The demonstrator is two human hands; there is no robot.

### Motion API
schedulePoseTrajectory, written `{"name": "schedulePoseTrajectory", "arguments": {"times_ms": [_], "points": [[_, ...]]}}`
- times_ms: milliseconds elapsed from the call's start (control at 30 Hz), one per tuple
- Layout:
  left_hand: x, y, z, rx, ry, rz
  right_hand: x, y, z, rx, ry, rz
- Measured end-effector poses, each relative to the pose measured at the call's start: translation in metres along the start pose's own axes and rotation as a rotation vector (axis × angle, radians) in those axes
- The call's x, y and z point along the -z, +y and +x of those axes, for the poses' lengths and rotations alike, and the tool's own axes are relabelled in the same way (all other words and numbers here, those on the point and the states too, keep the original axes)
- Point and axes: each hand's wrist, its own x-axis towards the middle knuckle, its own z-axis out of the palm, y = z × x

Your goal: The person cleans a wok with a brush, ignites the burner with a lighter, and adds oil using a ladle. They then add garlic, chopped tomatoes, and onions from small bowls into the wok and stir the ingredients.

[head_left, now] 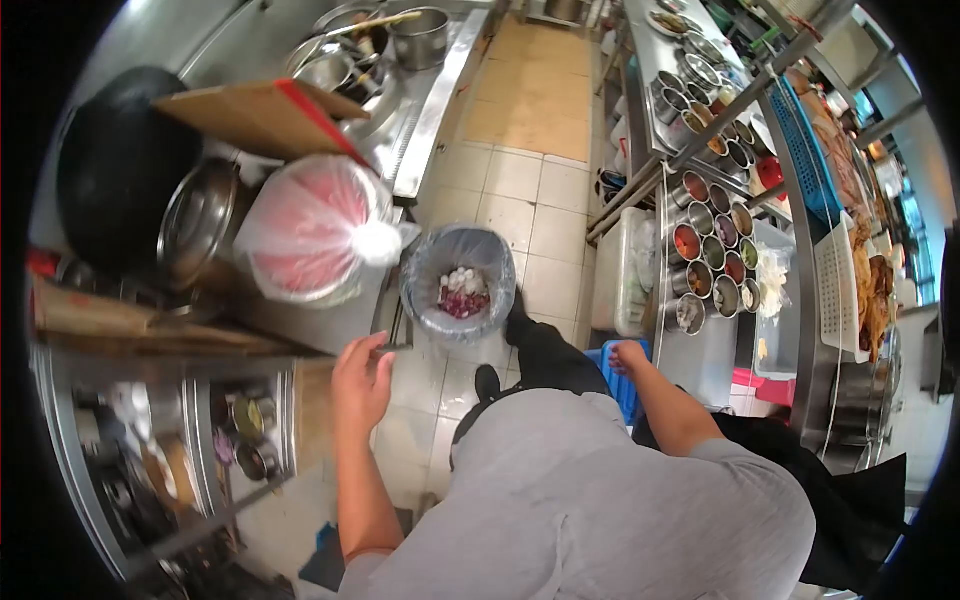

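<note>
My left hand is raised beside the counter's front edge, with thumb and fingers apart and nothing in them. Closest to it are a tied clear plastic bag over something red on the counter and a bin on the floor. The bin has a thin plastic liner; dark red and white scraps lie at its bottom. On the other side of my body, my right hand hangs with its fingers curled in, and I see nothing in it. Just beyond it is a blue plastic crate.
At left stand a black wok, a lidded pot and a brown board. Metal pots sit farther back. A rack at right carries several steel containers and a white basket. Cardboard covers part of the tiled aisle.
</note>
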Motion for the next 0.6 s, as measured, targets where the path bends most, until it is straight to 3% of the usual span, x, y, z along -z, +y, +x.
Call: {"name": "schedulePoseTrajectory", "arguments": {"times_ms": [133,200,233,267,400,467,600], "points": [[-0.06,0.004,0.098,-0.166,-0.072,-0.04,0.011,0.007,0.01,-0.16,0.044,0.005],[-0.094,0.01,0.137,-0.211,-0.072,-0.112,0.012,-0.017,0.007,-0.139,-0.005,-0.054],[-0.111,0.017,0.157,-0.165,-0.117,-0.212,0.018,-0.03,0.015,-0.07,-0.191,-0.04],[-0.129,0.026,0.181,-0.119,-0.155,-0.309,0.023,-0.045,0.025,-0.058,-0.185,-0.033],[-0.196,0.068,0.299,-0.196,-0.227,-0.349,0.051,-0.117,0.095,0.017,-0.197,-0.102],[-0.237,0.077,0.365,-0.229,-0.184,-0.355,0.05,-0.187,0.107,0.033,-0.063,-0.224],[-0.319,0.078,0.459,-0.097,-0.191,-0.15,0.058,-0.32,0.173,0.132,-0.157,-0.237]]}}
